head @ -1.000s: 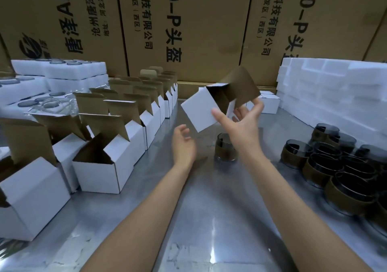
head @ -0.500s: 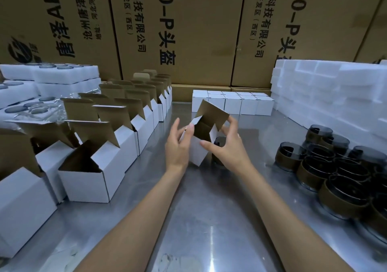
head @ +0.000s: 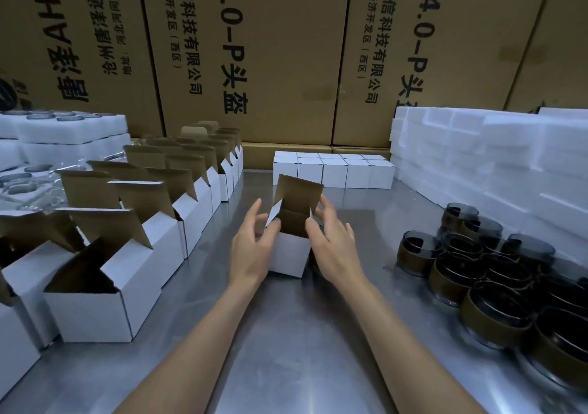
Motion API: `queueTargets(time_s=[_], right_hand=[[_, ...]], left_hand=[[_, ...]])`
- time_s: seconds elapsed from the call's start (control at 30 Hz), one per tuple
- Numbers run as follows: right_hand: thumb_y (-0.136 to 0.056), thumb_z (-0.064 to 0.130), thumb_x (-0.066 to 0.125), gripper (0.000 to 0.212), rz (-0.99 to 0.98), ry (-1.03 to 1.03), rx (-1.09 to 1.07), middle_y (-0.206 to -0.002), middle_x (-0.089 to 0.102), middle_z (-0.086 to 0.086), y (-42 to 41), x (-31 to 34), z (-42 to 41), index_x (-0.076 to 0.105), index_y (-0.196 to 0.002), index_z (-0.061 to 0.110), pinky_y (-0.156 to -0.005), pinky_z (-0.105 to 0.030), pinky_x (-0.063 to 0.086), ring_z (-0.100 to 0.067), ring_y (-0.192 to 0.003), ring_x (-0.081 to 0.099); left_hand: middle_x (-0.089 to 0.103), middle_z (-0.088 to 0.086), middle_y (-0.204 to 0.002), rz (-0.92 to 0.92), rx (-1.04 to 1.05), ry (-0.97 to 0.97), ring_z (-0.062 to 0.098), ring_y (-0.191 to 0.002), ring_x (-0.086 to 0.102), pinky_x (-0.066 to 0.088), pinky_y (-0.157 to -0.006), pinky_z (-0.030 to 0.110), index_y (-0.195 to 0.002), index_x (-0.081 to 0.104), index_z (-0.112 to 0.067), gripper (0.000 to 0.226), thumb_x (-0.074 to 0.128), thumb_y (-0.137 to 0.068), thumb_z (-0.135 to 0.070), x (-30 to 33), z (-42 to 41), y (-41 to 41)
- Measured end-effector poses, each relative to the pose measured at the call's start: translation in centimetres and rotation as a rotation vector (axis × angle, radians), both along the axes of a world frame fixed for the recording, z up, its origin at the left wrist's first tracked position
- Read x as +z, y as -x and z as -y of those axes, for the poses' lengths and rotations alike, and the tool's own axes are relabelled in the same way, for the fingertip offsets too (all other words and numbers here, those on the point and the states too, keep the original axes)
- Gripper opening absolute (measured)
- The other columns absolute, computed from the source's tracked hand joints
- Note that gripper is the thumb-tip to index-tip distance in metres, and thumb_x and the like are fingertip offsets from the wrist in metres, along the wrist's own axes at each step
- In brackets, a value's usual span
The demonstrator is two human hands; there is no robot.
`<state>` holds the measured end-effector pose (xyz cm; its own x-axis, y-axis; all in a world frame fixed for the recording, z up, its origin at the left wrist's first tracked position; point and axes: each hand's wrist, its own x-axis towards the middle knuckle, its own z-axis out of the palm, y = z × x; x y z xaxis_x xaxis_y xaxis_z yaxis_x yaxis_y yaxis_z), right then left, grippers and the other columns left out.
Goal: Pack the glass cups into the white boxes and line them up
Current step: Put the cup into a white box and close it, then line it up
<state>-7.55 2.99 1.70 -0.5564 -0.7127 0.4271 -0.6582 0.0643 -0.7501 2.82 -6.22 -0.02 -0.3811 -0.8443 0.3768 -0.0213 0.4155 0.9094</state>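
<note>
Hands are being held on either side of a small white box that is sitting on the metal table, near its middle. The box is open at the top, its brown lid flap standing up at the back and a side flap being bent inward. The left hand is being pressed against the box's left side, thumb and a fingertip curled over the left edge of the opening, while the remaining fingers are being held spread and straight above. The right hand is being held against the right side, its thumb hooked over the right rim; its other fingers are being hidden behind the box and flap, so how they are lying cannot be told. Whether a cup is being enclosed inside cannot be made out, since the interior is dark.

Glass cups with brown bands are being kept clustered at the right, touching one another, the nearest ones being cut off by the frame's edge. Open boxes are being kept in rows at the left, flaps raised, the closest being cropped at the lower left corner. Closed boxes are being lined up side by side at the back of the table. White foam blocks are being stacked at the right and foam trays at the far left, the shapes on the trays being too blurred to identify. Large cartons with printed text are being stood behind, their tops being cut off.
</note>
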Motion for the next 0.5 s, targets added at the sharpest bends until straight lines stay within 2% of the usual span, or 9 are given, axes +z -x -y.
queueTargets(time_s=[0.07, 0.1, 0.17, 0.23, 0.3, 0.33, 0.43, 0.47, 0.5], right_hand=[[-0.090, 0.043, 0.025, 0.061, 0.031, 0.005, 0.002, -0.141, 0.047, 0.008, -0.11, 0.15, -0.15, 0.020, -0.149, 0.030, -0.119, -0.040, 0.002, -0.005, -0.133, 0.034], [-0.086, 0.042, 0.021, 0.064, 0.038, 0.009, -0.003, -0.139, 0.049, 0.008, -0.13, 0.22, -0.23, 0.022, -0.149, 0.031, -0.119, -0.040, 0.005, -0.004, -0.129, 0.036], [-0.083, 0.038, 0.017, 0.064, 0.038, 0.033, -0.004, -0.130, 0.053, 0.010, -0.14, 0.29, -0.36, 0.030, -0.145, 0.032, -0.118, -0.040, 0.010, -0.001, -0.116, 0.040], [-0.081, 0.034, 0.018, 0.061, 0.053, 0.061, 0.005, -0.118, 0.054, 0.016, -0.21, 0.28, -0.45, 0.037, -0.139, 0.032, -0.117, -0.037, 0.010, 0.016, -0.099, 0.036], [-0.081, 0.033, 0.022, 0.052, 0.100, 0.080, 0.002, -0.107, 0.053, 0.022, -0.12, 0.19, -0.43, 0.042, -0.129, 0.032, -0.115, -0.038, 0.015, 0.026, -0.096, 0.033], [-0.081, 0.032, 0.024, 0.044, 0.131, 0.090, -0.007, -0.104, 0.053, 0.023, -0.02, 0.17, -0.44, 0.042, -0.121, 0.034, -0.112, -0.041, 0.023, 0.024, -0.099, 0.036], [-0.085, 0.030, 0.031, 0.021, 0.185, 0.113, -0.045, -0.094, 0.056, 0.020, 0.16, 0.21, -0.39, 0.042, -0.101, 0.038, -0.093, -0.042, 0.041, -0.016, -0.108, 0.049], [-0.084, 0.031, 0.030, 0.019, 0.174, 0.121, -0.050, -0.090, 0.055, 0.020, 0.17, 0.19, -0.35, 0.044, -0.095, 0.037, -0.090, -0.042, 0.042, -0.020, -0.106, 0.051], [-0.082, 0.031, 0.028, 0.021, 0.152, 0.131, -0.045, -0.088, 0.054, 0.021, 0.14, 0.17, -0.33, 0.047, -0.091, 0.037, -0.093, -0.042, 0.042, -0.017, -0.103, 0.052]], left_hand=[[0.052, -0.034, -0.100, 0.007, 0.010, 0.009, -0.022, -0.087, 0.049, 0.033, -0.079, 0.016, -0.139, 0.042, -0.038, 0.062, 0.040, -0.078, -0.054, -0.16, -0.06, 0.02], [0.050, -0.036, -0.098, 0.007, 0.019, 0.016, -0.018, -0.088, 0.049, 0.033, -0.082, 0.020, -0.137, 0.042, -0.039, 0.060, 0.037, -0.079, -0.054, -0.26, -0.03, 0.04], [0.053, -0.029, -0.098, 0.004, 0.050, 0.019, -0.001, -0.091, 0.050, 0.031, -0.085, 0.028, -0.131, 0.043, -0.040, 0.053, 0.032, -0.081, -0.050, -0.43, 0.09, 0.02], [0.056, -0.020, -0.089, 0.008, 0.089, 0.011, 0.012, -0.089, 0.052, 0.033, -0.079, 0.034, -0.117, 0.043, -0.041, 0.040, 0.030, -0.079, -0.047, -0.49, 0.16, -0.06], [0.055, -0.012, -0.080, 0.005, 0.110, 0.006, 0.017, -0.081, 0.053, 0.036, -0.071, 0.039, -0.103, 0.038, -0.042, 0.027, 0.030, -0.078, -0.044, -0.46, 0.20, -0.22], [0.054, -0.008, -0.077, 0.000, 0.115, 0.012, 0.019, -0.079, 0.053, 0.038, -0.068, 0.040, -0.099, 0.036, -0.041, 0.022, 0.032, -0.077, -0.043, -0.42, 0.24, -0.29], [0.050, -0.005, -0.074, -0.017, 0.111, 0.054, 0.021, -0.073, 0.050, 0.039, -0.065, 0.039, -0.091, 0.033, -0.038, 0.015, 0.036, -0.077, -0.043, -0.27, 0.46, -0.40], [0.050, -0.007, -0.077, -0.028, 0.110, 0.065, 0.020, -0.073, 0.050, 0.038, -0.063, 0.037, -0.090, 0.032, -0.038, 0.014, 0.037, -0.077, -0.043, -0.24, 0.53, -0.40], [0.051, -0.009, -0.081, -0.047, 0.107, 0.072, 0.018, -0.075, 0.051, 0.039, -0.064, 0.037, -0.090, 0.032, -0.038, 0.014, 0.038, -0.077, -0.042, -0.18, 0.55, -0.37]])
